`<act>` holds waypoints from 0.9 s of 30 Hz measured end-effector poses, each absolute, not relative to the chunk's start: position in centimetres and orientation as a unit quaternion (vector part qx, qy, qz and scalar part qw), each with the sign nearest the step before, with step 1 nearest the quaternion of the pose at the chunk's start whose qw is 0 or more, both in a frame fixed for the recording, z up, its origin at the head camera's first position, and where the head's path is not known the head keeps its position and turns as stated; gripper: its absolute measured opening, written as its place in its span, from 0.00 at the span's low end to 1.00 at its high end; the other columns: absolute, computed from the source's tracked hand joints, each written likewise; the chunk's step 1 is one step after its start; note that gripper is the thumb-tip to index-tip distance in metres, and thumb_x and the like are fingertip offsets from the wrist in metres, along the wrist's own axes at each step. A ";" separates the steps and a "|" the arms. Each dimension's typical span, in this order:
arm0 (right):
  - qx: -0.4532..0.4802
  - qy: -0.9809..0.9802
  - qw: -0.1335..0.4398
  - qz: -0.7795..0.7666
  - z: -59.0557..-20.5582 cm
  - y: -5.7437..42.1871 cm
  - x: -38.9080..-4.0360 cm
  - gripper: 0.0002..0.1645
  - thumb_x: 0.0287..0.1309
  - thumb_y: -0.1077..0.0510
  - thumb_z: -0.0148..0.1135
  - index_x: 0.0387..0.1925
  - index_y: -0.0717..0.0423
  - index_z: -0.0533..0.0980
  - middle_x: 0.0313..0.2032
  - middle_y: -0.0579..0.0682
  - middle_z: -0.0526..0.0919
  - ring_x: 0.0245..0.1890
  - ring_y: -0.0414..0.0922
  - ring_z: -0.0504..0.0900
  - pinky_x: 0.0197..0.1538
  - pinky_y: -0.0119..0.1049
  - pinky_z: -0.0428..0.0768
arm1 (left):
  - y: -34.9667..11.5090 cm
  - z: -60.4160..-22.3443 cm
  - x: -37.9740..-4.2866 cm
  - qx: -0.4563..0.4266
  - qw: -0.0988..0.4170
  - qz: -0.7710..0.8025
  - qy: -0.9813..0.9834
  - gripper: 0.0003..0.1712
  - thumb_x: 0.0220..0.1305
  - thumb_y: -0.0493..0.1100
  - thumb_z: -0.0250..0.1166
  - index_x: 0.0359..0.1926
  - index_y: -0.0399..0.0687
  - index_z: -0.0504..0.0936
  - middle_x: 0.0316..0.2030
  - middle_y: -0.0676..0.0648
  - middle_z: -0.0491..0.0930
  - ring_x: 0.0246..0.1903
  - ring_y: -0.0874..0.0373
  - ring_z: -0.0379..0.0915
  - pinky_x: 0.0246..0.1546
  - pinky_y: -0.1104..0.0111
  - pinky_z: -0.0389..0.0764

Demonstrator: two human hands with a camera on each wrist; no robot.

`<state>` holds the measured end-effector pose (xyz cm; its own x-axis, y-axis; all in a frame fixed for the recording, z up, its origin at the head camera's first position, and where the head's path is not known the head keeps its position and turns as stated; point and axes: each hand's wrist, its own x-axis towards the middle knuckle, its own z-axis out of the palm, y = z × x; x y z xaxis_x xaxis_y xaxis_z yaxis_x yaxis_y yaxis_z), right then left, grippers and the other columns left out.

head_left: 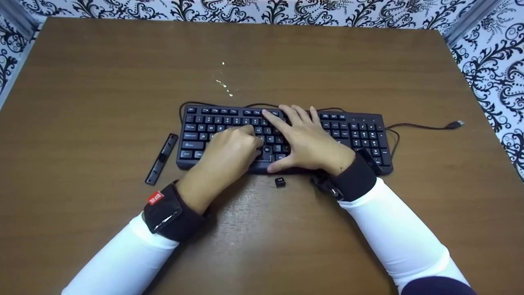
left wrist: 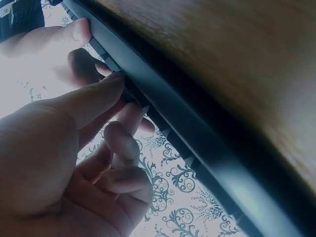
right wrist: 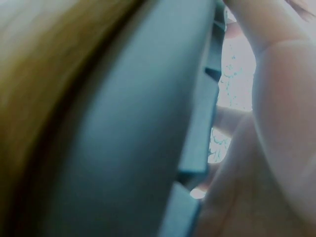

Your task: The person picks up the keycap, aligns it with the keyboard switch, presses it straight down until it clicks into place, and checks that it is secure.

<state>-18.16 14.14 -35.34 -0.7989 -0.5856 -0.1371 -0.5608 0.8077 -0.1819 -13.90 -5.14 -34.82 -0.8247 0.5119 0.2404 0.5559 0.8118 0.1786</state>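
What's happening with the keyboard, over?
Left hand pinching at keyboard; right hand spread across it. Loose keycap near front edge, clear of both hands.

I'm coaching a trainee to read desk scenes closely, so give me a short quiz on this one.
1. Which hand has its fingers spread wide over the keyboard?
2. Where does the loose keycap lie? A) left of the keyboard; B) just in front of its near edge; C) beyond its far edge.
3. True or false: the plug lies to the right of the keyboard.

Key: 1. The right hand. 2. B. 3. True.
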 end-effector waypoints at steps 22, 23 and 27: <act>-0.305 0.945 0.095 -0.069 -35.6 14.2 -18.2 0.70 0.26 0.16 0.57 0.70 0.32 0.39 0.70 0.58 0.46 0.70 0.60 0.45 0.67 0.65 0.39 | -5.1 -35.0 -13.8 -0.262 0.114 -0.098 -0.953 0.05 0.54 0.43 0.65 0.32 0.51 0.86 0.27 0.49 0.79 0.25 0.50 0.79 0.25 0.59 0.81; -0.306 0.945 0.094 -0.069 -35.6 14.2 -18.2 0.70 0.26 0.16 0.57 0.70 0.32 0.39 0.70 0.58 0.47 0.70 0.60 0.45 0.67 0.65 0.39 | -5.1 -35.0 -13.8 -0.260 0.116 -0.099 -0.953 0.04 0.54 0.43 0.65 0.31 0.51 0.86 0.27 0.49 0.79 0.25 0.50 0.79 0.25 0.59 0.81; -0.306 0.945 0.092 -0.067 -35.6 14.2 -18.2 0.70 0.26 0.16 0.57 0.70 0.32 0.40 0.70 0.58 0.47 0.69 0.60 0.46 0.67 0.65 0.40 | -5.0 -35.1 -13.9 -0.260 0.122 -0.105 -0.952 0.03 0.52 0.42 0.66 0.30 0.51 0.85 0.27 0.50 0.80 0.25 0.51 0.79 0.25 0.59 0.81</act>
